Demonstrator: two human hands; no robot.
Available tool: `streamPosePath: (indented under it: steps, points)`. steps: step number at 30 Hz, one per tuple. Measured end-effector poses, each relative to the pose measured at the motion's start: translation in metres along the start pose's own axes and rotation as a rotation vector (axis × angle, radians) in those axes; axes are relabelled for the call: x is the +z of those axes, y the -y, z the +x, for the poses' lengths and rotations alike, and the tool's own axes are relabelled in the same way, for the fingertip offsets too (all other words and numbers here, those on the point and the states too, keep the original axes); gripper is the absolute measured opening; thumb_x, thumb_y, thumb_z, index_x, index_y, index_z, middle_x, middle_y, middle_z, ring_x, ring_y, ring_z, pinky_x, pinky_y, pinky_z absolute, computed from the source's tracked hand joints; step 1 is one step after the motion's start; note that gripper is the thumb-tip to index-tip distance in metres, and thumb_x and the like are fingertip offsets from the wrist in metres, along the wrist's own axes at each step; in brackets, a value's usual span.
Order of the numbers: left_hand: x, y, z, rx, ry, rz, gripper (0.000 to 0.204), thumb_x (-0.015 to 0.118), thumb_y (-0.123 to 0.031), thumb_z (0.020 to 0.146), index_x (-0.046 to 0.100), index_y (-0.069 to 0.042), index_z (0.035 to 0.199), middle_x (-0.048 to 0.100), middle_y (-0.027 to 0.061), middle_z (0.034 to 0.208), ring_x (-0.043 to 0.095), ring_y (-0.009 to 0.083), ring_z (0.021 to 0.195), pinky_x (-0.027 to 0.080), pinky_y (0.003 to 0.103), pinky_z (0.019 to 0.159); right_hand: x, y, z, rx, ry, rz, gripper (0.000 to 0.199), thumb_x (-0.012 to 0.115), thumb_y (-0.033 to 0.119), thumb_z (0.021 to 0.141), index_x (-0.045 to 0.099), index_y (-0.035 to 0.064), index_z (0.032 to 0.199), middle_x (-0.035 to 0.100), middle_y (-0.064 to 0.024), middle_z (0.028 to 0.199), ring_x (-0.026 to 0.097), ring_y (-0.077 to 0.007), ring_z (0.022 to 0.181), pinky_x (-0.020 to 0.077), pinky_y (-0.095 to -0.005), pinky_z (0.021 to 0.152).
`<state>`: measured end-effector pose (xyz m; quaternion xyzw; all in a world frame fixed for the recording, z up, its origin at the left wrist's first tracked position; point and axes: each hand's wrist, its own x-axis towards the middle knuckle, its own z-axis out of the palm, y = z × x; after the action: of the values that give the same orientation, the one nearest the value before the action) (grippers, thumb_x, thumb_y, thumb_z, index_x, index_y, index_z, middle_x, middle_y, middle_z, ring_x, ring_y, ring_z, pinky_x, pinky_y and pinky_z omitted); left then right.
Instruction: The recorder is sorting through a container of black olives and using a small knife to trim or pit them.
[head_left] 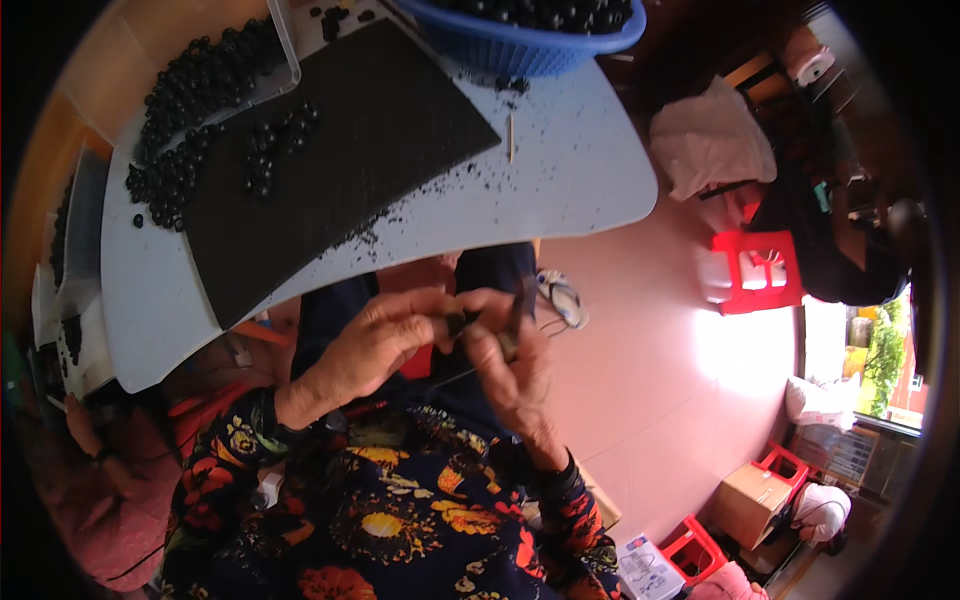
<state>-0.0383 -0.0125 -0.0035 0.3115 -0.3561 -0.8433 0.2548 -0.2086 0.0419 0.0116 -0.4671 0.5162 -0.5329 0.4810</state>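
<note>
Currently, the left hand (380, 338) pinches a small black piece (458, 322) between thumb and fingertips, on the near side of the pale grey, round-cornered table (575, 190). The right hand (514, 375) is curled around a dark, narrow, blade-like tool (522, 302) just right of the piece. The step in hand appears to be trimming this piece; the next move calls for a steady left pinch and short, controlled strokes.

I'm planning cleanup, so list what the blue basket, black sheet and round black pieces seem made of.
Blue basket: likely plastic, slightly glossy; even colour, ribbed wall.
Black sheet: possibly rubber or foam; matte surface, straight edges.
Round black pieces: glossy, with bright highlights; material unclear, perhaps seeds or beads.
</note>
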Motion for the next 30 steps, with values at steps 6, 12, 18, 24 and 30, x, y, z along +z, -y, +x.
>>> streamPosePath:
  steps: [6,12,18,24,30]
  points:
    - [0.005,-0.003,0.007,0.167,0.026,0.039,0.037,0.043,-0.006,0.090,0.043,0.004,0.126,0.057,0.0063,0.093,0.054,0.0112,0.085,0.043,0.025,0.083,-0.006,0.018,0.029,0.101,0.176,-0.244,0.014,0.055,0.008,0.089,0.058,0.0025,0.102,0.063,-0.0108,0.078,0.062,-0.0175,0.072,0.0484,-0.0287,0.066]
    - [-0.007,-0.029,-0.006,0.157,-0.030,0.095,0.024,0.046,-0.010,0.087,0.052,0.002,0.107,0.054,0.0060,0.088,0.055,0.0137,0.082,0.043,0.027,0.079,-0.019,0.082,0.128,-0.128,-0.109,-0.305,0.017,0.050,0.011,0.090,0.063,0.0021,0.097,0.054,0.0002,0.065,0.049,-0.0044,0.053,0.0377,-0.0215,0.046]
    - [-0.021,-0.025,-0.017,0.169,-0.022,0.090,0.024,0.049,-0.018,0.089,0.053,0.001,0.103,0.054,0.0050,0.088,0.054,0.0115,0.083,0.042,0.024,0.075,-0.023,0.147,0.267,-0.344,-0.222,-0.499,0.024,0.054,0.019,0.088,0.063,0.0017,0.102,0.053,0.0005,0.064,0.048,-0.0050,0.049,0.0371,-0.0225,0.040]
    - [-0.035,-0.037,-0.037,0.190,-0.080,0.123,0.025,0.048,-0.019,0.089,0.054,0.002,0.103,0.055,0.0038,0.085,0.053,0.0092,0.078,0.041,0.023,0.069,0.000,0.125,0.277,-0.476,-0.237,-0.643,0.026,0.051,0.018,0.089,0.063,0.0028,0.106,0.061,-0.0059,0.073,0.057,-0.0108,0.065,0.0460,-0.0268,0.062]
    - [-0.050,-0.036,-0.038,0.243,-0.076,0.021,0.021,0.047,-0.013,0.091,0.054,0.002,0.104,0.056,0.0045,0.088,0.055,0.0112,0.084,0.045,0.025,0.078,0.087,0.074,0.205,-0.453,0.338,-0.706,0.010,0.059,0.007,0.084,0.062,0.0030,0.093,0.065,-0.0109,0.077,0.061,-0.0174,0.063,0.0491,-0.0294,0.061]
